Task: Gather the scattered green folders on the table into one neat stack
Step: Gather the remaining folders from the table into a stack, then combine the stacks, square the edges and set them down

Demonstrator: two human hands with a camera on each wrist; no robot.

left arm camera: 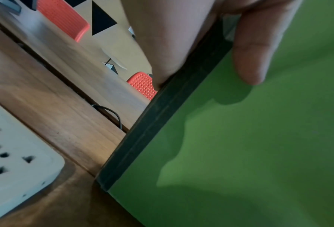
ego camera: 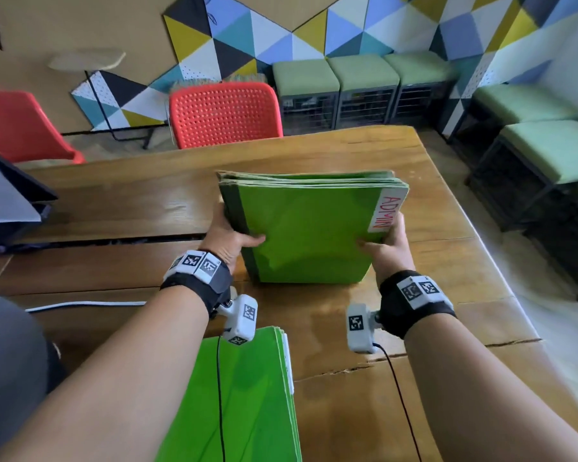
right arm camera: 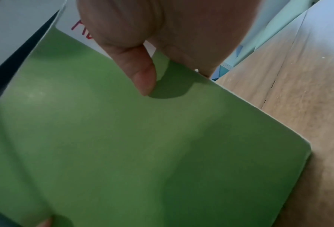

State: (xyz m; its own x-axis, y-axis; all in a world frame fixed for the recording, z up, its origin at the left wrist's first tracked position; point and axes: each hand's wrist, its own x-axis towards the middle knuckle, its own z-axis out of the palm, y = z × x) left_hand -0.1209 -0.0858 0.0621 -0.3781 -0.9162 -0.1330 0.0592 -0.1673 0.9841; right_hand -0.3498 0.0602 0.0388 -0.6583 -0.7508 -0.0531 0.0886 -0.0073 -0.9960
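While both hands clamp its sides, a stack of green folders stands tilted on its lower edge on the wooden bench, its top leaning away from the person. The left hand grips the dark spine side, thumb laid across the front cover and fingers behind; the right hand grips the opposite edge, thumb pressed on the cover just below a white label lettered "ADMIN" in red. Fanned page edges show along the top of the stack. A second batch of folders lies flat on the bench nearer the person, apart from the held stack and partly under the left forearm. Each wrist carries a black strap and a white camera unit with square markers. A white power strip sits on the bench to the left of the stack, and a white cable runs along the bench beside the left arm. Two red chairs stand at the far side, with green-cushioned stools against a wall of coloured triangles.
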